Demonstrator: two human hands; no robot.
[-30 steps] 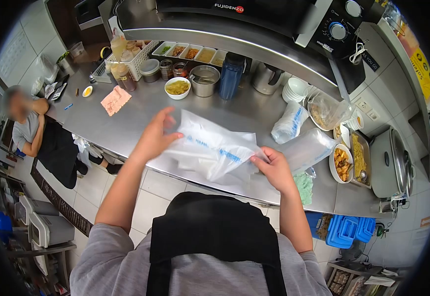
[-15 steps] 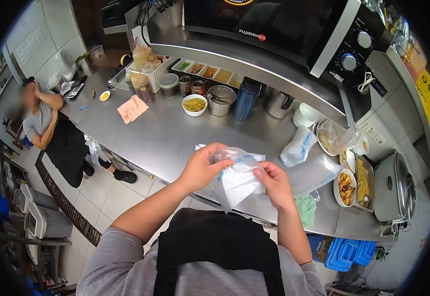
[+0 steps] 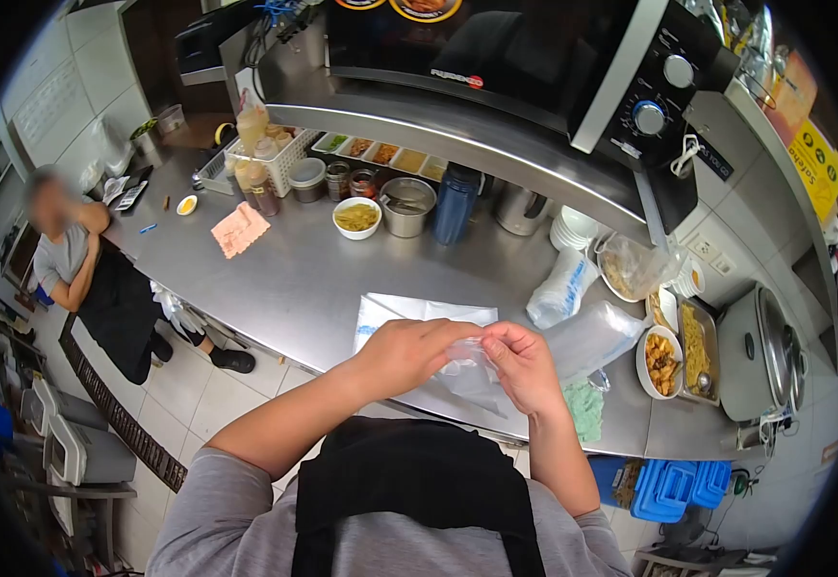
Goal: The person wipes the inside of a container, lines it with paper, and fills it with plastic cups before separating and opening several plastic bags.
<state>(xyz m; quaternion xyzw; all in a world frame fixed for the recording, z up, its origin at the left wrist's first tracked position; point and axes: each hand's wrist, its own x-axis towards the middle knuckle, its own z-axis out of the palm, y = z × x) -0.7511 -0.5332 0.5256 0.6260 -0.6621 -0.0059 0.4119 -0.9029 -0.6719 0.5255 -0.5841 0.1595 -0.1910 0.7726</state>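
Over the counter's front edge, my left hand (image 3: 405, 354) and my right hand (image 3: 520, 363) meet at the top of a thin clear plastic bag (image 3: 472, 378). Both hands are closed, pinching the bag's gathered upper part between the fingertips, while its lower part hangs loose below. Behind my left hand, a flat white sheet (image 3: 424, 308) with blue print lies on the steel counter (image 3: 294, 288). My hands and the bag cover its near part. To the right of my right hand lies a long clear plastic sleeve (image 3: 597, 338).
Wrapped cups (image 3: 561, 287), a green cloth (image 3: 584, 409), a bowl of browned food (image 3: 662, 363) and a noodle tray (image 3: 698, 351) sit at right. A blue tumbler (image 3: 455, 204) and steel pot (image 3: 407, 207) stand behind. A microwave (image 3: 477, 58) overhangs. Another person (image 3: 101, 279) is at left.
My hands have come together, and the bag, spread between them before, is now bunched at the top. More of the white sheet shows. The view has shifted slightly.
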